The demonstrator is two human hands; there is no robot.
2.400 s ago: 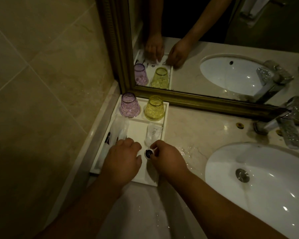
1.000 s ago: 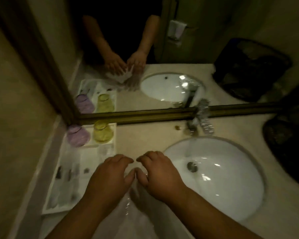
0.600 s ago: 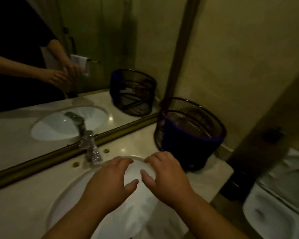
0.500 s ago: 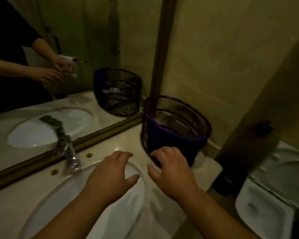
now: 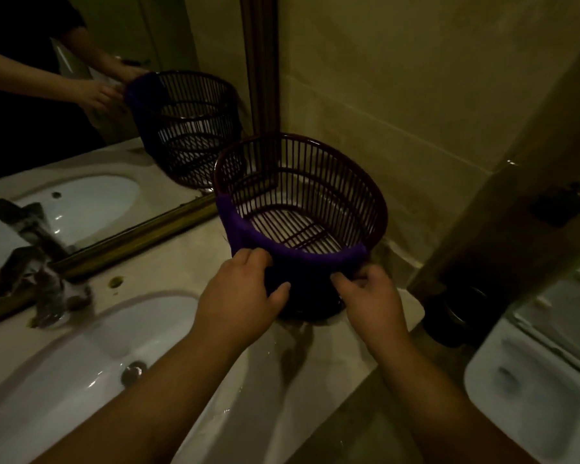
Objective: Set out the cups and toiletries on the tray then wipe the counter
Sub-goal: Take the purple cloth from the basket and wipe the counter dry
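At far left the blurred tap (image 5: 44, 283) stood behind the sink (image 5: 81, 370), set in the counter (image 5: 181, 262). The left hand (image 5: 240, 303) curled on the near side of the basket (image 5: 302, 209), fingers against its purple cloth (image 5: 315, 259), thumb spread. The right hand (image 5: 372, 296) gripped the same side just beside it, fingers bent on the cloth. The basket stood at the counter's right end, by the wall. A toilet (image 5: 533, 390) lay lower right.

basket (image 5: 302, 209) fills counter's (image 5: 168, 262) right end, sink (image 5: 81, 380) left
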